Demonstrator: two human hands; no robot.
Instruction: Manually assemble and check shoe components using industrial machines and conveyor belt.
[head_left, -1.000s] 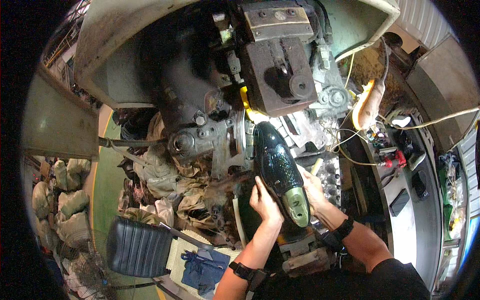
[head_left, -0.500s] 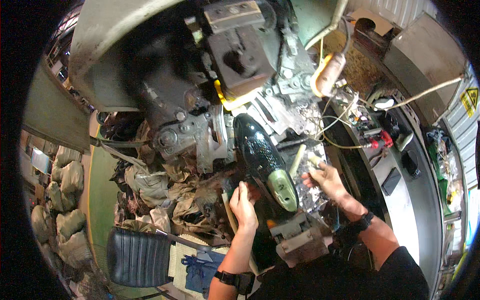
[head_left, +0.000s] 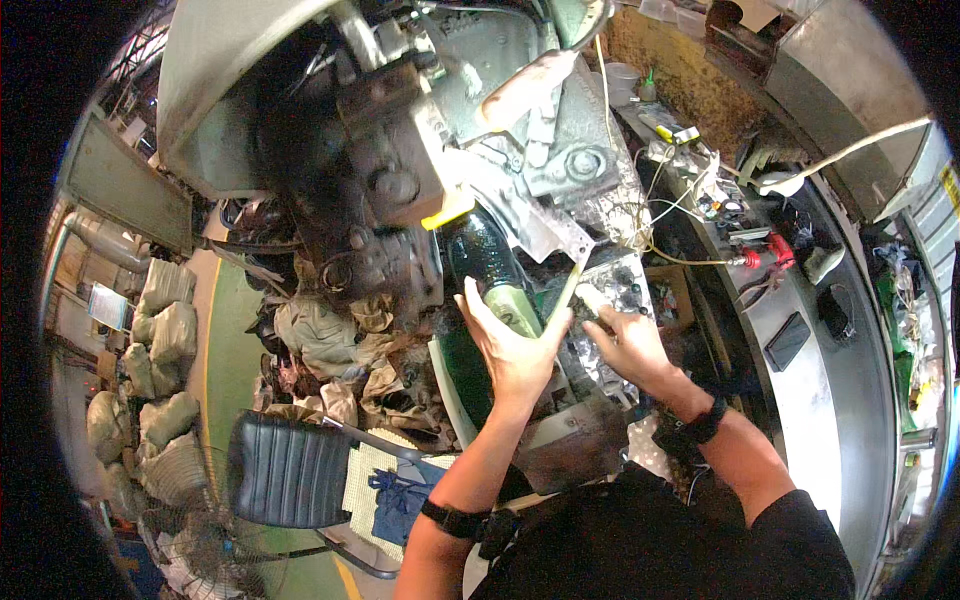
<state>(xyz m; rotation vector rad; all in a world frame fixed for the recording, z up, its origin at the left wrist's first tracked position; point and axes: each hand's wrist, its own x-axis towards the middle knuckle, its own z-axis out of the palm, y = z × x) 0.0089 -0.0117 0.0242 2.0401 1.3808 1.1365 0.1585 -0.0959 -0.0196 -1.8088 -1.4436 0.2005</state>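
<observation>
A shoe last [head_left: 512, 312] with a green heel end and a dark, shiny upper over its front lies toe-first in the machine [head_left: 395, 185]. My left hand [head_left: 515, 355] is wrapped round the green heel end, fingers on its left side and thumb stretched along its right. Beside the thumb stands a thin pale stick [head_left: 566, 290]. My right hand [head_left: 635, 348] is closed on a short pale handle [head_left: 590, 296] just right of that stick; its lower end is hidden by the fingers. The toe of the last is hidden under bright metal plates [head_left: 545, 235].
A lamp [head_left: 528, 90] hangs over the machine. On the right bench lie a red-handled tool [head_left: 778, 252], pliers [head_left: 762, 288], a phone [head_left: 788, 341] and loose cables. At left stand a black chair [head_left: 290, 470], a heap of cloth [head_left: 335, 340], sacks [head_left: 170, 330] and a fan [head_left: 215, 555].
My left hand has moved from beside the last onto its heel end. The last sits farther into the machine. My right hand has shifted slightly left, and the view has turned a little.
</observation>
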